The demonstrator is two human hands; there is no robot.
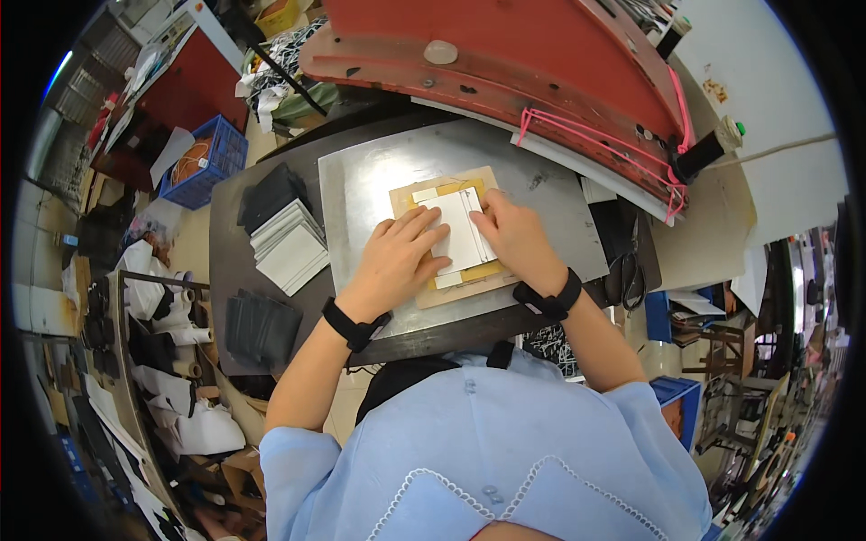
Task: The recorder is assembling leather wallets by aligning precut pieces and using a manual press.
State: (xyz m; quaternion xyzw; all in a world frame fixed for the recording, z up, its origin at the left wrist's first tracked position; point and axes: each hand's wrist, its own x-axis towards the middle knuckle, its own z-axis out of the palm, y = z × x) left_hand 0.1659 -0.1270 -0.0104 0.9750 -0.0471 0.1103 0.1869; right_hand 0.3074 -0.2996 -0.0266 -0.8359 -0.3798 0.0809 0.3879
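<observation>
A white rectangular sheet (458,236) with dark lines along its right side lies on a yellow-edged die plate (488,270), which rests on a tan board (431,298). My left hand (394,257) lies on the sheet's left part, fingers spread, with nothing gripped. At the sheet's upper right edge is my right hand (523,236), its thumb on the sheet and its fingers curled at the edge. The board sits on a grey metal plate (361,185) on the dark table. What lies under the sheet is mostly hidden.
Left of the plate are a stack of white pieces (293,252) and black pieces (262,329). A red machine head (505,54) with pink cord overhangs the far side. Black-handled scissors (629,275) lie at the right. A blue crate (212,162) stands far left.
</observation>
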